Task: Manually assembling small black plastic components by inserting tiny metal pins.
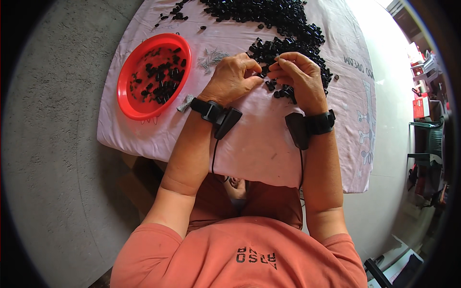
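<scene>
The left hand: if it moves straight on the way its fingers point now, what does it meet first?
The left hand points toward the right hand, almost touching it, so it would likely meet those fingertips first, then the pile of small black plastic pieces behind.

Single head-worn fisheye view, straight down and close over the cloth-covered table (269, 149), edges bending toward the rim.

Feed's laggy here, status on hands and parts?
Left hand and right hand pinched together over the black pieces, something tiny between fingertips. Red bowl part-filled, left. Screws beside it. Nothing blocking.
</scene>
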A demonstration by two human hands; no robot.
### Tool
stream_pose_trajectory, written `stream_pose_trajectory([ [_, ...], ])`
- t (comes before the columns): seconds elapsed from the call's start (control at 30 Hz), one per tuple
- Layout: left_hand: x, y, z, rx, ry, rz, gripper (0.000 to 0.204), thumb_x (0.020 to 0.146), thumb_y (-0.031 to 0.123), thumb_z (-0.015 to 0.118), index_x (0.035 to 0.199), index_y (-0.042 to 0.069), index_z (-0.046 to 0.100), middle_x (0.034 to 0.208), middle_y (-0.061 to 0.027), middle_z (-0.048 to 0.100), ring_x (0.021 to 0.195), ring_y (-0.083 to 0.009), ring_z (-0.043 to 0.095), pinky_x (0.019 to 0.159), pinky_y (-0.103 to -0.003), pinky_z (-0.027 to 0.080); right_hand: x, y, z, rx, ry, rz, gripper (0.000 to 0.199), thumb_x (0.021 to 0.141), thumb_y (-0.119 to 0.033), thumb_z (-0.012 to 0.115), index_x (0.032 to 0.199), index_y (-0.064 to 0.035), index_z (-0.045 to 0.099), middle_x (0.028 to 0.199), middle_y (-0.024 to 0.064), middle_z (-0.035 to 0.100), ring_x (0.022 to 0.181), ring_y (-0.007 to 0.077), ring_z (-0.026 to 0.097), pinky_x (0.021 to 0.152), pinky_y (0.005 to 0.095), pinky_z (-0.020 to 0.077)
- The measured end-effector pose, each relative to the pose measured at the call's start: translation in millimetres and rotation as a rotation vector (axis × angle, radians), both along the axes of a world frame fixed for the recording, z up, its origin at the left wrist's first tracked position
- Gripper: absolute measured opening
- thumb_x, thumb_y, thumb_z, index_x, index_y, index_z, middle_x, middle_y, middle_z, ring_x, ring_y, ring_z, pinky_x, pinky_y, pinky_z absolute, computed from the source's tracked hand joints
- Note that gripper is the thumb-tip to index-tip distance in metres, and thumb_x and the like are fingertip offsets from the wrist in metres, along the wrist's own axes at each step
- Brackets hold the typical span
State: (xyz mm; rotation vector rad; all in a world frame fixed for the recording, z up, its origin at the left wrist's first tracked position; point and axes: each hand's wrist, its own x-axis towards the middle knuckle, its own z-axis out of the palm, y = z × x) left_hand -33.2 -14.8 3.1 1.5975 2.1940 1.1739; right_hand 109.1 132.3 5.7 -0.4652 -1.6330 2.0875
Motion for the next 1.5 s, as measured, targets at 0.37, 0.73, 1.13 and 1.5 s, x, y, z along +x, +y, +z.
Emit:
stream_pose_trajectory([
  [0.37, -2, 3, 0, 0.061, -0.128, 0.016, 0.010, 0.086, 0.009, 0.070, 0.093, 0.001, 0.071, 0.084, -0.0068, 0.068, 0.073, -0.0148, 0.064, 0.069, -0.029, 0.052, -1, -1, -3, 0.058, -0.014, 0.015, 0.015, 0.098, -0.014, 0.063, 0.106, -0.0017, 0.067, 0.088, 0.0089, 0.073, 0.078, 0.0134, 0.072, 0.065, 0.0224, 0.0562],
  [0.73, -6, 4, -5, 0.165, -0.136, 0.055, 0.013, 0.088, -0.002, 0.065, 0.099, 0.003, 0.071, 0.086, -0.0032, 0.069, 0.077, -0.0113, 0.063, 0.071, -0.026, 0.051, -2, -2, 0, 0.037, 0.022, -0.065, 0.013, 0.098, -0.012, 0.063, 0.103, -0.0009, 0.068, 0.088, 0.0102, 0.073, 0.076, 0.0169, 0.073, 0.066, 0.0238, 0.0573],
  [1.13, 1, 6, -9, 0.102, 0.029, -0.148, 0.030, 0.082, -0.005, 0.067, 0.107, 0.011, 0.074, 0.093, -0.0034, 0.062, 0.083, -0.0154, 0.062, 0.074, -0.028, 0.051, 0, 3, -2, 0.020, 0.043, -0.177, 0.016, 0.098, -0.015, 0.063, 0.108, -0.0029, 0.067, 0.094, 0.0106, 0.073, 0.082, 0.0159, 0.072, 0.069, 0.0226, 0.0563],
  [1.5, 7, 11, -11, 0.152, -0.012, -0.209, 0.027, 0.079, -0.002, 0.071, 0.104, 0.009, 0.074, 0.093, -0.0062, 0.062, 0.087, -0.0218, 0.063, 0.079, -0.030, 0.052, -1, 1, -1, 0.015, 0.097, -0.173, 0.015, 0.097, -0.012, 0.064, 0.105, 0.0001, 0.067, 0.091, 0.0127, 0.073, 0.076, 0.0167, 0.073, 0.066, 0.0243, 0.0579],
])
